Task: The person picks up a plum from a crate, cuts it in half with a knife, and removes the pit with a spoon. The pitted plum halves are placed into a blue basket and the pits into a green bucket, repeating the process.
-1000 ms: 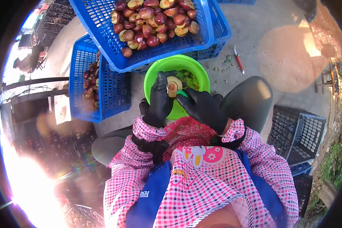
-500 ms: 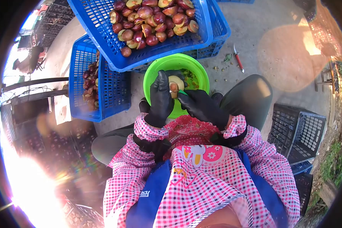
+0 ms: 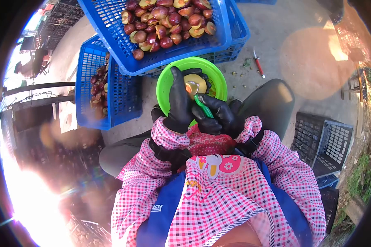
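My left hand (image 3: 178,96), in a black glove, is closed around a cut plum (image 3: 198,83), its pale yellow face turned up and an orange-brown middle showing. In my right hand (image 3: 221,116), also gloved in black, the fingers wrap a green-handled knife (image 3: 204,108). Its front end meets the near edge of the fruit, and I cannot make out the blade clearly. Both hands are over a bright green basin (image 3: 164,84) with scraps inside, partly hidden by the gloves.
A blue crate (image 3: 123,61) of cut red plums (image 3: 173,18) tilts on another crate beyond the basin. To the left stands a second blue crate (image 3: 125,101) holding fruit. A red-handled knife (image 3: 258,65) lies on the concrete, and black crates (image 3: 317,142) stand at right.
The plum's cut face has turned more upward in my left hand. My right hand has rolled over and drawn slightly toward me, showing more of the green handle.
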Action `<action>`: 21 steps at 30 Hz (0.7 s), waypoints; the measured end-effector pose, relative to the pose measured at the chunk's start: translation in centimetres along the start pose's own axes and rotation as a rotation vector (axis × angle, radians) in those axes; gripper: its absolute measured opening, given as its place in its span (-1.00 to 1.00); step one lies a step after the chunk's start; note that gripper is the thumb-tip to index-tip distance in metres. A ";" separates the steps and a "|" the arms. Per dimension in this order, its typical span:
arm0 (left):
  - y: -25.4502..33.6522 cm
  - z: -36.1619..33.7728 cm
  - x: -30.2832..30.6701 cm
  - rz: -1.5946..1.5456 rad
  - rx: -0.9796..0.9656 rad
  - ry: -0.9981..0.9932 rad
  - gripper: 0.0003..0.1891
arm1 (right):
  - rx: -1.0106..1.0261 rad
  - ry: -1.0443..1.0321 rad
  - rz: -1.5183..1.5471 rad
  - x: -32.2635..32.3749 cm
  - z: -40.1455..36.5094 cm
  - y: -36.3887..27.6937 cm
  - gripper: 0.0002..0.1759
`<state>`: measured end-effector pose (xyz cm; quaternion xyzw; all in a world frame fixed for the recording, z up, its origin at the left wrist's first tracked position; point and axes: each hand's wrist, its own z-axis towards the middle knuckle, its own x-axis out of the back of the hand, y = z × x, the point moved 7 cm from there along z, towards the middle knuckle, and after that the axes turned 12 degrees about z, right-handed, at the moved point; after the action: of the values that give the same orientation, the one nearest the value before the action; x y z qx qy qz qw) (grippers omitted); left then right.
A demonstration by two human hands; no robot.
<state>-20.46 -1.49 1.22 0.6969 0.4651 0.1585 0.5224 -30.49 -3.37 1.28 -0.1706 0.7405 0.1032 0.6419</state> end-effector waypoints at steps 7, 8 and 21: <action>8.7 1.7 12.3 0.916 -0.582 0.658 -0.57 | 0.138 0.106 -0.475 1.2 0.0 -1.3 -0.42; 12.5 0.1 14.4 1.156 -0.788 0.857 -0.62 | 0.100 0.236 -0.634 2.1 0.0 -1.5 -0.42; 11.7 17.0 4.4 2.025 -0.910 0.270 -0.52 | 0.292 0.547 -0.970 2.0 -0.3 -4.0 -0.56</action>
<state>-0.55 -8.07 3.40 0.4751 -0.3654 0.7405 0.3040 -29.41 -7.42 -0.34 -0.4208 0.7232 -0.3539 0.4180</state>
